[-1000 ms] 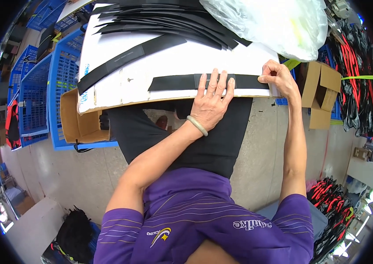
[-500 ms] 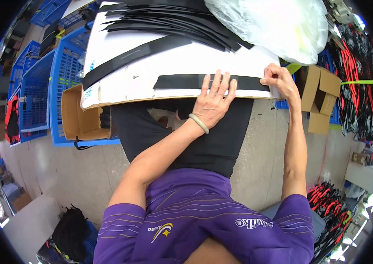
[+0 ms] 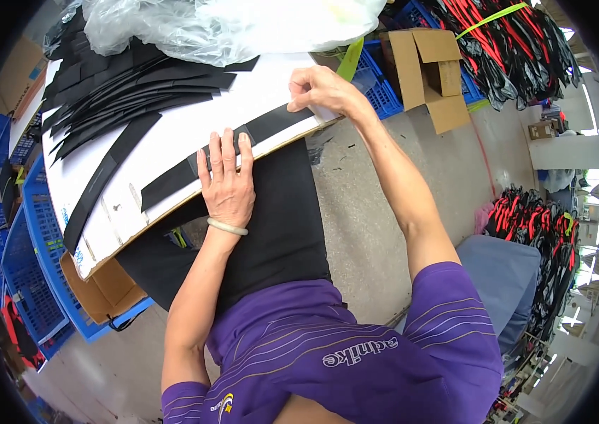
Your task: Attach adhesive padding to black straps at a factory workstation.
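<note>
Left hand [image 3: 227, 194]: laid flat, palm down, fingers extended and slightly spread, gripping nothing; the fingertips rest across the middle of a black strip [image 3: 169, 185]. A pale bracelet [image 3: 227, 227] circles the wrist.

Right hand [image 3: 324, 90]: at the right end of the same strip, fingers curled, index finger bent toward the thumb. The thumb tip meets the strip near that end — whether the fingers pinch it or only press on it, I cannot tell.

Strip position: lying flat on a white board [image 3: 257, 92], along its near edge, the right end farther away than the left. A second black strip [image 3: 110, 169] lies apart from it, to the left, slanting toward the board's near left corner.

Beyond, at the far left of the board: a fanned pile of black strips [image 3: 137, 92], partly covered by a translucent plastic bag [image 3: 229, 25].

Surroundings: blue crate [image 3: 45, 240] at left, with a cardboard box [image 3: 105, 286] beside the board's near left corner; open carton [image 3: 427, 74] at far right — black-and-red bundles [image 3: 497, 42] beyond it.
</note>
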`<state>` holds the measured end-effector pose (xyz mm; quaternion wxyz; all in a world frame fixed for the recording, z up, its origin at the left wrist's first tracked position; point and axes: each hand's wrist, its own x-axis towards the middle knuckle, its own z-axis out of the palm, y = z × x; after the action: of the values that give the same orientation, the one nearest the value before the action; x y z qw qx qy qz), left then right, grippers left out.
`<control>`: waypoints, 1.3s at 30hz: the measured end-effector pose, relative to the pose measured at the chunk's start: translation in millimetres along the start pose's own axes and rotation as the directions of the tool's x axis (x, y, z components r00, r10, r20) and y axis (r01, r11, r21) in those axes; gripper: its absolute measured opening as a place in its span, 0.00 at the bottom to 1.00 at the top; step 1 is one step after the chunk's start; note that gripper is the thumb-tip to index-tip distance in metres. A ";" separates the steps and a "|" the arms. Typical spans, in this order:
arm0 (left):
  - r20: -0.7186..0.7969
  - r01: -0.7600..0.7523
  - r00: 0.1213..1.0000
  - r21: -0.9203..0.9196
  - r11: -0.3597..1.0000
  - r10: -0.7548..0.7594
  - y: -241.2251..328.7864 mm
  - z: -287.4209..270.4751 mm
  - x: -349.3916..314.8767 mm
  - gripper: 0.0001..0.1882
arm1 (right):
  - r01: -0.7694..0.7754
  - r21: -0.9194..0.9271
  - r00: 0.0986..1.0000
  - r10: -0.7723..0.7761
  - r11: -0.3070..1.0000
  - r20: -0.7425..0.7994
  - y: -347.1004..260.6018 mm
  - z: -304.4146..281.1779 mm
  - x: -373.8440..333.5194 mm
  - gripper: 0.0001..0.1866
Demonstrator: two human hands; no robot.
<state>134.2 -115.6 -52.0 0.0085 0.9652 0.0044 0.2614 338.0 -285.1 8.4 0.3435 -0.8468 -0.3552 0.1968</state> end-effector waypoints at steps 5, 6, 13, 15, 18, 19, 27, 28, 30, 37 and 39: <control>0.024 0.003 1.000 -0.070 0.998 -0.002 5.8 0.1 1.7 0.27 | 0.138 -0.231 0.947 -0.197 0.963 -0.255 -18.1 20.1 -12.7 0.13; 0.039 -0.017 0.999 -0.039 0.999 0.018 7.5 -1.3 3.7 0.23 | 0.212 -0.219 0.915 -0.272 0.952 -0.296 -29.0 27.4 -18.2 0.14; 0.134 0.001 0.991 -0.118 0.993 0.015 -1.2 -5.4 -1.8 0.28 | 0.520 -0.393 0.846 -0.521 0.758 0.115 -158.3 174.7 -10.6 0.33; 0.109 -0.045 0.993 -0.065 0.997 0.052 -1.5 2.9 -1.0 0.29 | 0.499 -0.445 0.842 -0.537 0.744 0.047 -153.6 192.2 -18.5 0.38; 0.098 -0.031 0.995 -0.047 0.998 0.035 -1.4 4.5 -2.5 0.29 | 0.514 -0.463 0.836 -0.543 0.722 0.081 -148.9 193.5 -26.1 0.40; 0.090 -0.020 0.996 -0.053 0.998 0.025 -2.9 4.4 -2.0 0.30 | 0.515 -0.473 0.833 -0.547 0.715 0.080 -149.7 194.1 -25.8 0.41; 0.072 -0.004 0.997 -0.472 0.882 0.043 -25.2 -27.7 23.6 0.21 | 0.354 0.160 0.931 -0.329 0.922 -0.160 -180.8 119.6 -31.1 0.21; 0.015 0.022 1.000 -0.783 0.622 -0.017 -31.0 -15.7 21.4 0.10 | 0.310 0.382 0.946 -0.245 0.871 -0.212 -187.0 104.5 -33.5 0.18; -0.086 -0.076 0.996 -0.668 0.740 0.025 -42.9 -34.4 19.8 0.05 | 0.349 0.486 0.899 -0.140 0.801 -0.415 -178.0 74.3 -43.4 0.15; 0.035 0.099 0.995 -0.418 0.903 -0.093 -148.0 -91.4 -10.8 0.12 | 0.085 0.661 0.928 0.182 0.745 -0.324 -133.9 62.9 -39.3 0.07; 0.076 0.112 0.993 -0.468 0.876 -0.086 -142.6 -78.6 -24.8 0.13 | 0.108 0.455 0.947 0.048 0.884 -0.317 -129.7 79.9 -28.1 0.07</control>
<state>72.6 27.7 0.6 0.2565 0.9392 -0.0101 0.2281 212.5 -204.1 49.7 0.5929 -0.7540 -0.2503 0.1315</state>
